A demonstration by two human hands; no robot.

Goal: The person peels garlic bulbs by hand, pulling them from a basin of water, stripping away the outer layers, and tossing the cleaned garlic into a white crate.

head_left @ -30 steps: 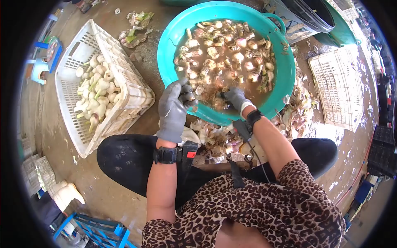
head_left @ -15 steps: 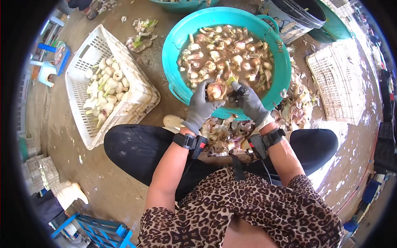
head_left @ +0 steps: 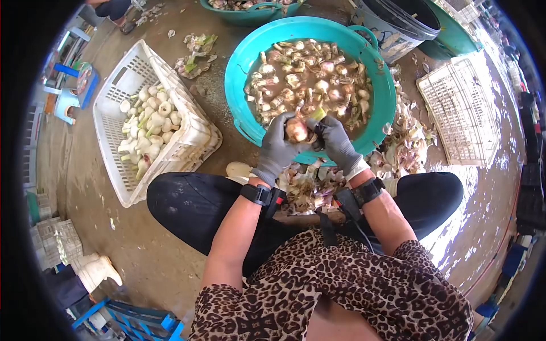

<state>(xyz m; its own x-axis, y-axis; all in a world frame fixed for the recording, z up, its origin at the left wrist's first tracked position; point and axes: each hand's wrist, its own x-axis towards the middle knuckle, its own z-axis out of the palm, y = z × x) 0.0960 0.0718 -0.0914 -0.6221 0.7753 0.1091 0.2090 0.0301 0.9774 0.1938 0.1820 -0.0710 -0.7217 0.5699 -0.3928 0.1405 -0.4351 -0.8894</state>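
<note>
Gloved in grey, my left hand (head_left: 277, 146) is wrapped round a garlic bulb (head_left: 297, 130) with brownish-pink skin, over the near rim of a turquoise tub (head_left: 239, 85). My right hand (head_left: 339, 142), also in a grey glove, is closed at the bulb's right side, by its greenish stem; a small dark object shows between its fingers, too hidden to name. The tub holds brown water with many garlic bulbs (head_left: 322, 86) floating in it. Peeled white garlic (head_left: 153, 122) lies in a white plastic crate (head_left: 108, 149) on the left.
Loose garlic skins (head_left: 307, 184) lie between my legs and right of the tub. A second white crate (head_left: 463, 113) is at the right. Buckets (head_left: 392, 28) stand behind the tub, with another green basin (head_left: 250, 16). At the left edge are a person's white boots (head_left: 98, 273).
My right hand has moved slightly left, closer to my left hand and the bulb. The whole view has shifted slightly, with the tub a little lower.
</note>
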